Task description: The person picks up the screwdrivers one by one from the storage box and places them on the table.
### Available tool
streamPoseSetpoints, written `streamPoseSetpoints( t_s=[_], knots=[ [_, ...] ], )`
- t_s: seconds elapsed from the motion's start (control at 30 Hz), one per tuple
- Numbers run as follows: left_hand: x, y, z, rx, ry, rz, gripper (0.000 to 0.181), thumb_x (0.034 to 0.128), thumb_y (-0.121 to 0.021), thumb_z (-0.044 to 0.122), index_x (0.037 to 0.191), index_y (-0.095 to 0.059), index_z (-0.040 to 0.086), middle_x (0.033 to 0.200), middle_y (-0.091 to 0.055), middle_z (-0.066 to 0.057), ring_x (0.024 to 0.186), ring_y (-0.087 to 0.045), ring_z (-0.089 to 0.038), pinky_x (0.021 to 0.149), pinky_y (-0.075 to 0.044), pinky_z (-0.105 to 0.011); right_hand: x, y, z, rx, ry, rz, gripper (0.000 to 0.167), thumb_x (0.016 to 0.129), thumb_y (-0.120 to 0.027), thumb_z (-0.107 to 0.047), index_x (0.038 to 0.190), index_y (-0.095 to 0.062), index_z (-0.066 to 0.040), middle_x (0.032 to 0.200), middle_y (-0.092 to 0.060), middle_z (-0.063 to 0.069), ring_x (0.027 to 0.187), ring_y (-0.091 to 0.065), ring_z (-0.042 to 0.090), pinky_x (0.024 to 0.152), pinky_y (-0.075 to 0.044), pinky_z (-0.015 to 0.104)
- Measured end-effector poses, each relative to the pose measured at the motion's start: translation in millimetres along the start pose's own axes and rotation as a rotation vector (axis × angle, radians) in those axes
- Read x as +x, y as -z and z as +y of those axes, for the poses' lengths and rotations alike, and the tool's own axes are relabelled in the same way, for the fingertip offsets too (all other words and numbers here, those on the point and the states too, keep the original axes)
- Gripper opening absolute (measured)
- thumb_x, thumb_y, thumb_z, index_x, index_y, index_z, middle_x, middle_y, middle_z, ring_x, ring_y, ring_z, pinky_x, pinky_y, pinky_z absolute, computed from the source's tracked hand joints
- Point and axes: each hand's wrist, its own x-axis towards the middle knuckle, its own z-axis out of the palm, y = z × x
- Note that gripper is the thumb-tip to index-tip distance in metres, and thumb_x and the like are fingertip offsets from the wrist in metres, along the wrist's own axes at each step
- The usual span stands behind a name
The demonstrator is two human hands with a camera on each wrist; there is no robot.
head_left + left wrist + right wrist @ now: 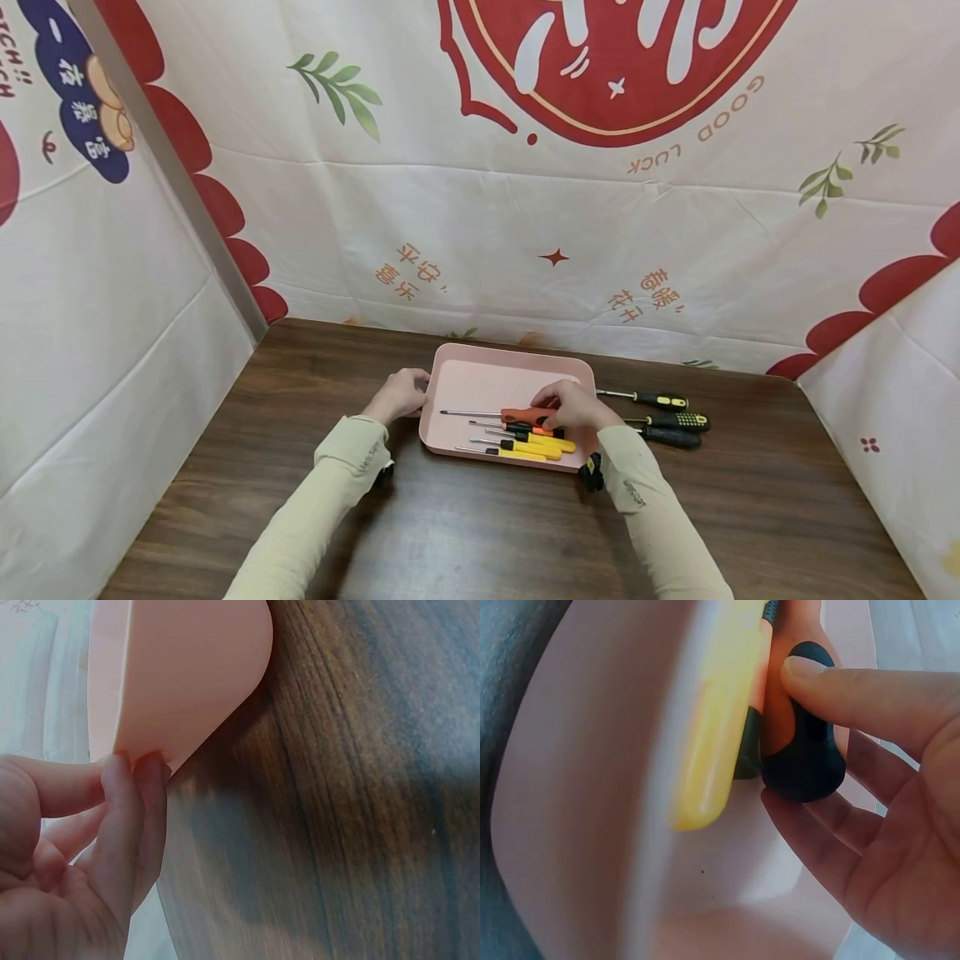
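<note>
A pink tray [495, 367] lies on the table with several screwdrivers in it, their shafts pointing left. My left hand [405, 393] pinches the tray's left rim between thumb and fingers, which the left wrist view shows close up. My right hand [573, 406] is inside the tray, holding the handle of an orange and black screwdriver [519, 414] with thumb and fingers. Nearer the front wall lie a smaller orange and black screwdriver [750, 742] and yellow-handled screwdrivers [712, 750]. The far side of the held handle is hidden by the fingers.
To the right of the tray, on the brown wooden table [465, 533], lie black and yellow screwdrivers [662, 402] and a black-handled one [671, 437]. A printed white cloth [487, 217] hangs behind the table and along both sides.
</note>
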Motion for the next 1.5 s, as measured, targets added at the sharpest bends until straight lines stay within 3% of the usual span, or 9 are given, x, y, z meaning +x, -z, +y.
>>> streamPoseSetpoints(
  t_s=[0.37, 0.53, 0.73, 0.87, 1.03, 1.17, 1.4, 1.5],
  knots=[
    [0.2, 0.2, -0.2, 0.005, -0.007, -0.005, 0.037, 0.0770, -0.051, -0.006, 0.113, -0.058, -0.001, 0.075, -0.063, -0.012, 0.058, -0.055, -0.012, 0.053, -0.053, -0.024, -4.6, 6, 5, 0.138, 0.059, -0.016, 0.029, 0.072, -0.066, 0.007, 0.101, -0.066, 0.004, 0.096, -0.065, 0.016, 0.074, -0.058, 0.018, 0.066, -0.050, 0.029],
    [-0.6, 0.6, 0.5, 0.005, -0.003, -0.007, 0.037, 0.0775, -0.051, -0.005, 0.114, -0.058, -0.001, 0.074, -0.061, -0.011, 0.057, -0.055, -0.012, 0.053, -0.053, -0.024, -7.7, 6, 7, 0.222, 0.030, 0.000, 0.030, 0.074, -0.067, 0.002, 0.104, -0.065, 0.002, 0.102, -0.063, 0.017, 0.077, -0.059, 0.019, 0.068, -0.051, 0.031],
    [-0.5, 0.2, 0.5, 0.004, -0.001, -0.005, 0.038, 0.0776, -0.050, -0.005, 0.115, -0.057, -0.002, 0.074, -0.061, -0.012, 0.057, -0.055, -0.012, 0.054, -0.053, -0.024, -10.4, 6, 10, 0.375, -0.062, 0.093, 0.032, 0.073, -0.071, -0.005, 0.104, -0.067, -0.003, 0.105, -0.062, 0.013, 0.083, -0.056, 0.021, 0.070, -0.050, 0.032],
    [0.0, 0.2, 0.2, 0.009, -0.001, -0.004, 0.037, 0.0781, -0.050, -0.005, 0.115, -0.057, -0.001, 0.075, -0.061, -0.012, 0.057, -0.055, -0.012, 0.054, -0.053, -0.024, -11.0, 5, 16, 0.412, -0.060, 0.173, 0.033, 0.072, -0.073, -0.006, 0.104, -0.067, -0.001, 0.104, -0.062, 0.013, 0.084, -0.056, 0.019, 0.070, -0.049, 0.030],
    [-0.1, 0.2, 0.5, 0.005, 0.000, -0.005, 0.038, 0.0775, -0.050, -0.005, 0.114, -0.058, -0.001, 0.074, -0.062, -0.012, 0.056, -0.055, -0.012, 0.054, -0.053, -0.024, -16.1, 4, 21, 0.464, -0.042, 0.203, 0.040, 0.072, -0.075, -0.013, 0.108, -0.064, 0.002, 0.102, -0.062, 0.011, 0.086, -0.052, 0.021, 0.071, -0.047, 0.031],
    [-0.1, -0.1, 0.2, 0.003, -0.003, -0.007, 0.039, 0.0762, -0.050, -0.006, 0.114, -0.057, -0.002, 0.074, -0.062, -0.013, 0.056, -0.055, -0.012, 0.054, -0.053, -0.024, -20.1, 5, 23, 0.520, -0.088, 0.236, 0.045, 0.071, -0.077, -0.017, 0.108, -0.063, 0.004, 0.102, -0.061, 0.008, 0.085, -0.054, 0.018, 0.070, -0.048, 0.028],
    [0.3, 0.2, -0.3, -0.002, -0.004, -0.011, 0.037, 0.0767, -0.050, -0.006, 0.113, -0.058, -0.002, 0.074, -0.062, -0.013, 0.057, -0.054, -0.012, 0.054, -0.053, -0.024, -28.7, 11, 29, 0.586, -0.132, 0.265, 0.045, 0.073, -0.074, -0.013, 0.111, -0.060, 0.007, 0.110, -0.054, 0.017, 0.080, -0.056, 0.013, 0.064, -0.052, 0.029],
    [0.2, 0.0, -0.5, -0.004, -0.004, -0.009, 0.037, 0.0765, -0.049, -0.006, 0.112, -0.058, -0.001, 0.074, -0.061, -0.012, 0.056, -0.054, -0.012, 0.054, -0.053, -0.024, -34.8, 14, 31, 0.604, -0.148, 0.275, 0.046, 0.073, -0.074, -0.014, 0.112, -0.060, 0.006, 0.106, -0.055, 0.012, 0.077, -0.057, 0.011, 0.065, -0.054, 0.032]
  ],
)
